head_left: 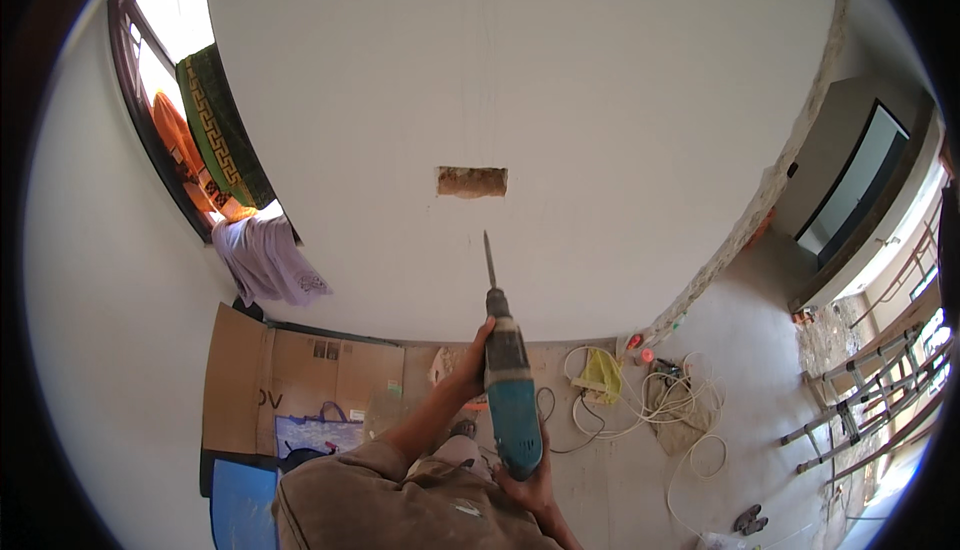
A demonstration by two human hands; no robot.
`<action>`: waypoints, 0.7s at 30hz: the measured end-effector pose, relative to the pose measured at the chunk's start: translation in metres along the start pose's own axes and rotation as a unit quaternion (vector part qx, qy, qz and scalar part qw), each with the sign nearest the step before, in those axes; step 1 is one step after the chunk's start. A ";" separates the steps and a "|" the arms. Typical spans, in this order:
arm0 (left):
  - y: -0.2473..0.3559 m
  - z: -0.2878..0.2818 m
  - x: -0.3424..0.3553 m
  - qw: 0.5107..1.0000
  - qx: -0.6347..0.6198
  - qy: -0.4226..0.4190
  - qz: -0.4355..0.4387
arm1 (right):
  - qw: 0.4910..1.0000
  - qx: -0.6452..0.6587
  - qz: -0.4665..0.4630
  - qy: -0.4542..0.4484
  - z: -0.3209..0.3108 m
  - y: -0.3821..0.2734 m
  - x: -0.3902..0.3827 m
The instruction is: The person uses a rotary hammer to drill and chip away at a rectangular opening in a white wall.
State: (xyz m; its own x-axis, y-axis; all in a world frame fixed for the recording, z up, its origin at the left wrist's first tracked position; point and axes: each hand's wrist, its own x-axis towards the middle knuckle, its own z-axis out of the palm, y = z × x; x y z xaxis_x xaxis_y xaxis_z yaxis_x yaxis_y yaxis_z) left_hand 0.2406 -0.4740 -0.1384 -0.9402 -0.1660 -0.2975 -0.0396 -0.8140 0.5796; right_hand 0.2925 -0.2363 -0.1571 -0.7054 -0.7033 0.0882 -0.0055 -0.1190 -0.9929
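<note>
A teal and dark grey rotary hammer drill (515, 410) is held out in front of me, its long pointed bit (489, 258) aimed up toward the white wall (600, 100). My left hand (474, 362) is closed around the front of the drill, just behind the chuck. Farther back, my right hand (531, 490) wraps the rear grip, its fingers partly hidden by the body. Above the bit tip, a rectangular hole (472, 183) is cut into the wall and shows rough brown masonry. Whether the tip touches the wall I cannot tell.
Cardboard (330, 370) and a blue panel (243, 505) lie at the left. Looped white cable (680, 405) and a yellow bag (598, 375) are on the floor at right. A ladder (860, 400) stands far right; cloths hang from the window (140, 40).
</note>
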 end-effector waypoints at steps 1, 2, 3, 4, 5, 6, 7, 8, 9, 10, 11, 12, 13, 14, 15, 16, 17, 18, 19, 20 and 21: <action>0.004 0.001 0.006 1.000 -0.003 -0.009 0.015 | 0.999 -0.024 -0.030 0.004 0.002 -0.010 0.006; 0.010 0.005 0.013 0.999 -0.005 -0.020 0.030 | 0.999 -0.009 -0.030 0.000 0.005 -0.019 0.009; 0.017 0.012 0.016 0.999 -0.003 -0.016 0.041 | 0.999 0.007 -0.031 -0.002 0.008 -0.027 0.011; 0.023 0.020 0.019 0.999 -0.001 -0.012 0.053 | 0.999 0.023 -0.031 -0.005 0.011 -0.032 0.014; 0.028 0.025 0.019 0.998 0.000 -0.008 0.061 | 0.999 -0.014 -0.044 0.011 0.012 -0.032 0.019; 0.034 0.028 0.020 0.998 0.006 -0.015 0.066 | 0.997 -0.050 -0.058 0.024 0.011 -0.029 0.026; 0.039 0.030 0.021 0.997 0.011 -0.023 0.070 | 0.993 -0.087 -0.073 0.037 0.011 -0.029 0.032; 0.044 0.033 0.025 0.996 0.016 -0.034 0.075 | 0.984 -0.124 -0.112 0.059 0.014 -0.033 0.037; 0.047 0.036 0.029 0.996 0.017 -0.037 0.077 | 0.986 -0.111 -0.110 0.064 0.014 -0.033 0.041; 0.050 0.039 0.033 0.996 0.019 -0.040 0.078 | 0.987 -0.097 -0.108 0.069 0.014 -0.030 0.045; 0.054 0.041 0.037 0.996 0.021 -0.042 0.081 | 0.988 -0.083 -0.107 0.073 0.013 -0.031 0.050; 0.058 0.042 0.040 0.996 0.021 -0.044 0.080 | 0.983 -0.107 -0.122 0.081 0.013 -0.034 0.056; 0.061 0.042 0.044 0.996 0.021 -0.045 0.079 | 0.978 -0.130 -0.137 0.090 0.013 -0.039 0.063; 0.063 0.043 0.047 0.996 0.021 -0.049 0.078 | 0.971 -0.156 -0.153 0.098 0.012 -0.042 0.067; 0.064 0.043 0.050 0.995 0.020 -0.049 0.079 | 0.976 -0.133 -0.140 0.098 0.010 -0.041 0.069; 0.065 0.044 0.052 0.995 0.019 -0.049 0.081 | 0.981 -0.110 -0.127 0.098 0.009 -0.039 0.072; 0.067 0.045 0.054 0.995 0.019 -0.050 0.084 | 0.985 -0.086 -0.116 0.097 0.008 -0.038 0.076; 0.068 0.043 0.057 0.995 0.015 -0.048 0.082 | 0.985 -0.083 -0.120 0.092 0.007 -0.039 0.078; 0.068 0.038 0.061 0.996 0.011 -0.045 0.081 | 0.985 -0.081 -0.123 0.087 0.008 -0.042 0.080; 0.069 0.038 0.063 0.996 0.007 -0.043 0.078 | 0.985 -0.079 -0.127 0.083 0.007 -0.044 0.082; 0.070 0.039 0.064 0.996 0.010 -0.041 0.077 | 0.986 -0.074 -0.122 0.085 0.006 -0.042 0.084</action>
State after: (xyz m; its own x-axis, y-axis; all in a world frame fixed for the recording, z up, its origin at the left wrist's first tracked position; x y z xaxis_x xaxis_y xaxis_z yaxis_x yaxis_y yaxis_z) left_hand 0.1641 -0.5198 -0.0876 -0.9598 -0.2424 -0.1414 0.1022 -0.7712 0.6284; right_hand 0.2381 -0.2948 -0.1071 -0.7782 -0.5377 0.3245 -0.2844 -0.1590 -0.9454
